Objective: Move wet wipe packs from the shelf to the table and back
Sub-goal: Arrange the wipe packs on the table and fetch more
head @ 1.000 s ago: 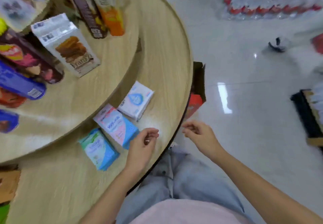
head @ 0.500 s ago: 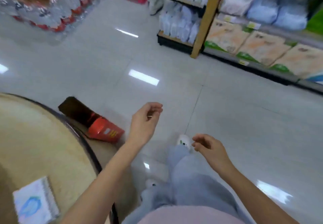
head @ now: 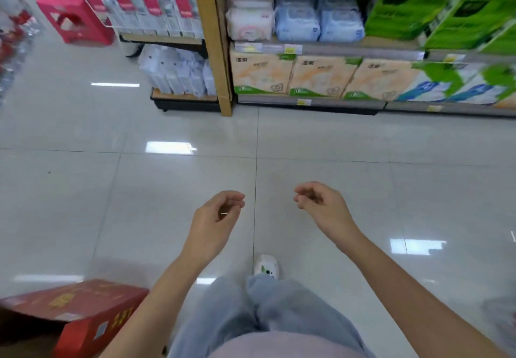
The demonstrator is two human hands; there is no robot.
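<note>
At lower left, a red carton (head: 75, 310) lies on the floor. Left hand (head: 215, 223) and right hand (head: 324, 209) hang over the tiles, fingers loosely curled, holding nothing. Wet wipe packs (head: 296, 19) sit on the shelf (head: 307, 49) ahead, well apart from both hands.

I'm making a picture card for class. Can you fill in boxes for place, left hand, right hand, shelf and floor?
place: shop aisle, facing a shelf
left hand: loosely curled, holds nothing
right hand: loosely curled, holds nothing
shelf: blue packs beside a white pack, orange packs below
floor: shiny tiles, red box at lower left
</note>
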